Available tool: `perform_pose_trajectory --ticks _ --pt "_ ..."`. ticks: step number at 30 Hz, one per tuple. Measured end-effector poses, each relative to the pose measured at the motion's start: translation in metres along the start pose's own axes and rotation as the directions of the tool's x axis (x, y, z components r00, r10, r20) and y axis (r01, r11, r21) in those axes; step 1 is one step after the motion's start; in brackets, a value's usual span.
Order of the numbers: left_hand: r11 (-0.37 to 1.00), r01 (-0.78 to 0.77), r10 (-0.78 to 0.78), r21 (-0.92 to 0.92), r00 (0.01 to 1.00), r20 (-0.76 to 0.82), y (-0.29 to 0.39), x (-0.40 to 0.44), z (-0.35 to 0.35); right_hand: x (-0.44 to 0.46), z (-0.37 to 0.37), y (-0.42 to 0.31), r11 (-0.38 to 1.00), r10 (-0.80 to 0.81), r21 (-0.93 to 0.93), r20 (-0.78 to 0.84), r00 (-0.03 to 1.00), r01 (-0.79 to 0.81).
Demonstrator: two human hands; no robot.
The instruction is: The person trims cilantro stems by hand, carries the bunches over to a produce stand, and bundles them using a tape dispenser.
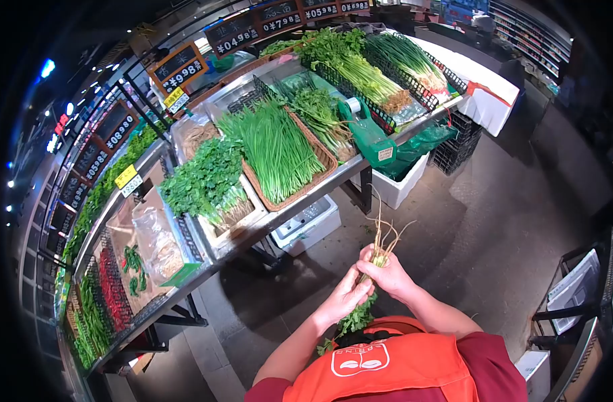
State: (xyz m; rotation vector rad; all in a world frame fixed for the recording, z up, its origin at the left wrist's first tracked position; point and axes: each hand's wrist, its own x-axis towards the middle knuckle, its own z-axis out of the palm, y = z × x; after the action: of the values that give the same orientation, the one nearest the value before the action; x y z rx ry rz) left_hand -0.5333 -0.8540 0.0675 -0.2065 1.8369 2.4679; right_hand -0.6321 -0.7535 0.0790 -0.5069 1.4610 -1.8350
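In front of my red apron [400, 365], both hands are closed around a bunch of coriander [380, 260]. Its long pale roots point up and away from me, while the green leaves hang toward my body below. My left hand [347, 295] wraps the stems lower down, its fingers partly hidden. Close against it and slightly higher, my right hand [387, 271] grips the bunch near the root end. More coriander [206, 181] lies on the display stand, and beside it is a wicker basket [330, 157] of chives [276, 144].
The stand's metal edge [300, 202] runs ahead of me. Celery [360, 70] and spring onions [410, 60] lie in black crates at the back. A green bag roll [370, 134] hangs off the edge. White foam boxes [310, 228] stand below; a rack [574, 295] is at right.
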Motion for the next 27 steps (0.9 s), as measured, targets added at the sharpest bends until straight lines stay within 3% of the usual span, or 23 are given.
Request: perform_pose_trajectory --ticks 3,4,7,8,9,14,15,17,19,21,22,23,25,27 --pt "0.991 0.039 -0.044 0.127 0.999 0.032 0.005 0.022 -0.031 0.029 0.007 -0.005 0.994 0.046 0.098 -0.032 0.998 -0.042" --pt "0.996 0.069 -0.072 0.058 0.996 0.045 0.008 0.03 -0.036 0.041 0.004 0.003 0.999 -0.021 0.037 -0.072 0.997 0.023" --pt "0.986 0.09 -0.105 0.14 0.989 0.106 0.006 0.06 -0.057 0.065 -0.003 -0.002 0.998 0.001 0.07 -0.079 0.997 0.004" --pt "0.99 0.118 -0.128 0.078 0.984 0.126 0.011 0.07 -0.059 0.077 -0.011 0.004 0.997 -0.07 -0.019 -0.101 0.992 0.069" --pt "0.995 0.053 -0.062 0.087 0.993 0.105 0.005 0.084 -0.062 0.092 -0.017 0.009 0.997 -0.076 0.025 -0.127 0.989 0.079" --pt "0.97 0.094 -0.096 0.225 0.995 -0.003 0.016 0.157 -0.079 0.163 -0.053 0.005 0.989 -0.05 0.136 -0.099 0.994 0.063" --pt "0.983 0.058 -0.054 0.172 0.998 -0.03 0.023 0.168 -0.081 0.175 -0.058 -0.005 0.991 0.009 0.133 -0.085 0.996 0.002" --pt "0.991 0.113 -0.107 0.068 0.99 -0.087 0.024 0.198 -0.088 0.209 -0.082 0.003 0.987 -0.036 0.156 0.041 0.998 0.029" --pt "0.996 0.094 -0.091 0.012 0.984 -0.154 0.034 0.223 -0.089 0.227 -0.1 -0.018 0.97 0.051 0.227 0.163 0.985 -0.088" --pt "0.98 0.168 -0.141 0.105 0.964 -0.224 0.041 0.251 -0.1 0.251 -0.129 -0.039 0.966 0.046 0.235 0.273 0.961 -0.113" --pt "0.983 0.18 -0.164 0.035 0.951 -0.261 0.054 0.259 -0.099 0.263 -0.14 -0.045 0.968 -0.031 0.248 0.308 0.951 -0.049" --pt "0.974 0.223 -0.192 0.047 0.913 -0.361 0.064 0.266 -0.099 0.279 -0.158 -0.039 0.991 -0.054 0.128 0.221 0.974 0.026" --pt "0.983 0.182 -0.165 0.01 0.911 -0.379 0.072 0.278 -0.11 0.308 -0.194 -0.049 0.993 -0.001 -0.114 0.053 0.999 0.007" --pt "0.991 0.133 -0.133 -0.031 0.898 -0.419 0.082 0.287 -0.113 0.351 -0.242 -0.031 0.912 -0.271 -0.326 -0.029 0.962 0.247"
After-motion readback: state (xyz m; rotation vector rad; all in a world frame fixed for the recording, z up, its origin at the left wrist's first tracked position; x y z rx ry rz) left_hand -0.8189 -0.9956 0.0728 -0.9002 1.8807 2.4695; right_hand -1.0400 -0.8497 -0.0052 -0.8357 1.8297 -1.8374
